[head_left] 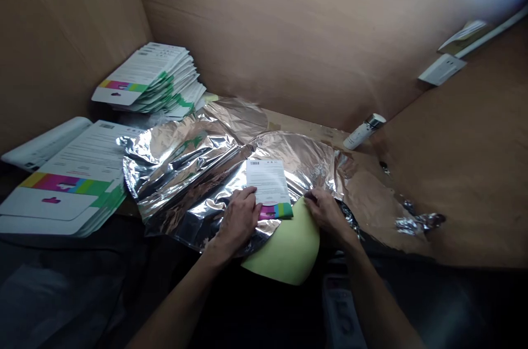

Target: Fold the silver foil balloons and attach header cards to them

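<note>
Head view — white card (269, 179), barcode at top L, lines of fine print, magenta/blue/green band near bottom. Lies on crumpled silver foil (185, 167), just R of L hand (239, 221): fingers half-curled, tips touching card's L edge; can't tell if gripping. R hand (328, 210), just beside card's lower R, is nearly closed, thumb & fingertips pinching yellow sheet (286, 253) — sheet sits below card. Print too small to read; "5" legible on pale item (332, 305) near R forearm.

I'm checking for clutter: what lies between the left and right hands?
The head view shows the striped end of the printed card and part of the yellow sheet.
</note>
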Available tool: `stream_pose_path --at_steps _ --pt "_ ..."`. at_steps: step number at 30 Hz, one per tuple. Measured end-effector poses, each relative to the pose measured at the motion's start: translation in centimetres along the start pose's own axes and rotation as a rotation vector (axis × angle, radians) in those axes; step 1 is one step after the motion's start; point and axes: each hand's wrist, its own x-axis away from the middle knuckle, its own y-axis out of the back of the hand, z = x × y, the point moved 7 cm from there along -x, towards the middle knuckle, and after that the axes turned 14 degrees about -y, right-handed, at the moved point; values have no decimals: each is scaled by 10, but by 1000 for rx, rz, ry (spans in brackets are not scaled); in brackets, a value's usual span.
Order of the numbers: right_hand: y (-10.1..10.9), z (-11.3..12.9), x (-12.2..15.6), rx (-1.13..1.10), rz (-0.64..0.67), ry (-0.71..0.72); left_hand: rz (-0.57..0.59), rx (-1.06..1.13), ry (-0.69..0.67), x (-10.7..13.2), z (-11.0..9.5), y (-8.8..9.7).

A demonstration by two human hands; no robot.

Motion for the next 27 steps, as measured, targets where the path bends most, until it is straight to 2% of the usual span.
stream_pose_path --at_steps 5,7,10,12,14,16,18,20,23,25,27 --pt "-14 -5 7 158 -9 47 -8 1 -2 -1 0 1" --pt "-9 0 12 150 -13 76 -5 0 0 -1 0 1" --pt "12 12 19 -51 7 89 -6 1 -7 0 1 -1" --pt "23 29 24 -212 91 93 -14 3 -11 0 1 -2" --pt "23 52 28 -304 231 125 -22 0 -11 1 1 -2" --pt "15 77 28 -312 364 183 -28 -8 -11 1 1 -1" --pt "2 96 23 -243 422 241 -26 -11 -10 1 0 -1" --pt "-13 105 13 -111 396 268 -20 -8 -10 1 0 -1" --pt "-31 105 0 74 293 260 -15 -1 -8 1 -1 0" --pt "-34 99 -4 78 232 225 -11 6 2 1 -1 0" --pt "-27 85 -7 15 118 119 -4 13 20 1 0 0"
